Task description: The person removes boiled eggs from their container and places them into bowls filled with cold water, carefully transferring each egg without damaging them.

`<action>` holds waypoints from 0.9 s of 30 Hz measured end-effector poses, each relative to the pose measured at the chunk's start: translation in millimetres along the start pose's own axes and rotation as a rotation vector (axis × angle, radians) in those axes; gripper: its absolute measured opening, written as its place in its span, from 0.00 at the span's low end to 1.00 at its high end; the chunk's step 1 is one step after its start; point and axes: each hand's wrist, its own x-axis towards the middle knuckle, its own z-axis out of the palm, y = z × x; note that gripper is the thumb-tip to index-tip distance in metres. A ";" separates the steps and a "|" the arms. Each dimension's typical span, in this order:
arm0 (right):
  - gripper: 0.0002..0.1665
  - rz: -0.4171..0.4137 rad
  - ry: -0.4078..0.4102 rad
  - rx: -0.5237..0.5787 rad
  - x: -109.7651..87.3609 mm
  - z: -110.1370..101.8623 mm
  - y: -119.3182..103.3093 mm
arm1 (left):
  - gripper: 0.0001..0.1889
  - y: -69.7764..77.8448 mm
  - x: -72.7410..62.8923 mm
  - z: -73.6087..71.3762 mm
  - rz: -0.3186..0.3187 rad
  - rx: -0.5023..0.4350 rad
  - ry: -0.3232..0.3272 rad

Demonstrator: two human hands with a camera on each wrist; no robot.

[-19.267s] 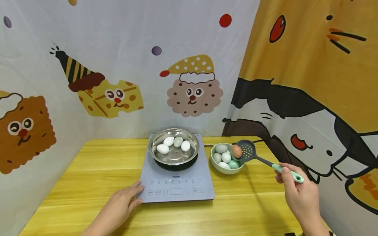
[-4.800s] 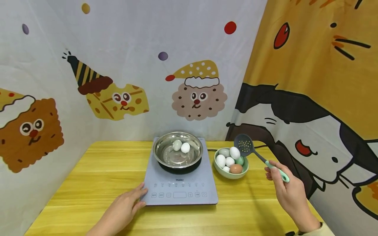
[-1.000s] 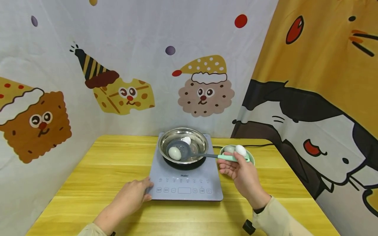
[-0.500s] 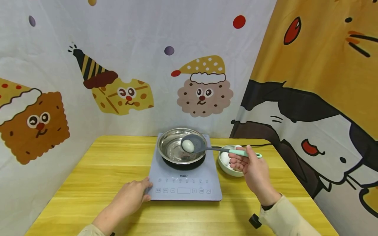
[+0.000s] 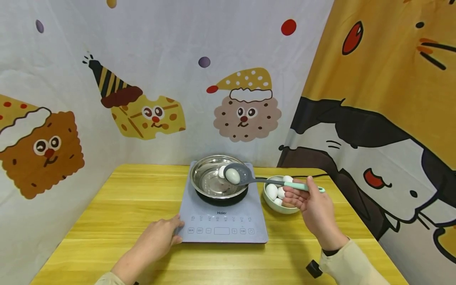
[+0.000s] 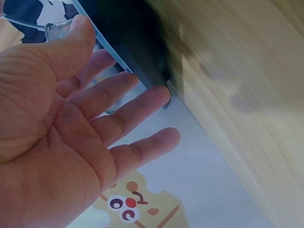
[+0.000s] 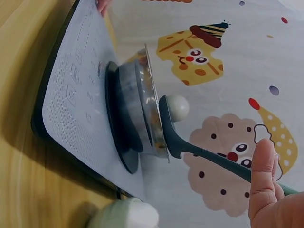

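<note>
My right hand point(image 5: 317, 208) holds the green handle of a grey slotted spoon point(image 5: 246, 174), its thumb along the top. A pale greenish egg point(image 5: 233, 176) lies in the spoon's head, which hovers at the right rim of a steel pan point(image 5: 204, 188). The right wrist view shows this egg point(image 7: 178, 108) resting in the spoon point(image 7: 213, 156) above the rim. Behind the spoon a white egg point(image 5: 221, 171) sits in the pan, partly hidden. My left hand point(image 5: 156, 237) touches the front left edge of the induction cooktop point(image 5: 242, 213) with fingers extended.
A pale green bowl point(image 5: 276, 208) of several eggs, mostly white, stands right of the cooktop, partly behind my right fingers. A black cable point(image 5: 310, 175) runs behind it along the table point(image 5: 135, 190). A cartoon-printed curtain point(image 5: 164, 150) rises at the back.
The spoon took up the greenish egg in the pan and moved right and up to the rim. Earlier there were more eggs in the pan. The left hand stays at the cooktop's edge.
</note>
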 end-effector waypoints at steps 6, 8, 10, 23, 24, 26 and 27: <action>0.30 -0.089 -0.004 -0.039 -4.6 -9.0 -5.5 | 0.24 0.2 -0.4 0.7 -0.001 -0.002 0.001; 0.30 -0.101 0.001 -0.057 -5.8 -12.3 -6.9 | 0.24 0.3 -0.5 0.3 -0.001 -0.001 0.002; 0.29 -0.109 0.015 -0.085 -7.1 -15.1 -8.1 | 0.24 0.0 -0.4 0.2 0.004 0.000 0.004; 0.27 -0.161 0.030 -0.228 -9.1 -25.0 -10.8 | 0.24 0.2 -0.7 -0.1 0.002 -0.009 0.003; 0.26 -0.161 0.023 -0.223 -9.0 -25.7 -11.0 | 0.24 0.2 -0.7 -0.2 0.001 -0.008 0.002; 0.26 -0.159 0.015 -0.216 -8.7 -26.9 -11.0 | 0.24 0.2 -0.9 -0.5 -0.002 -0.007 0.000; 0.26 -0.158 0.012 -0.216 -8.7 -27.6 -11.0 | 0.24 0.2 -1.0 -0.7 -0.003 -0.007 0.000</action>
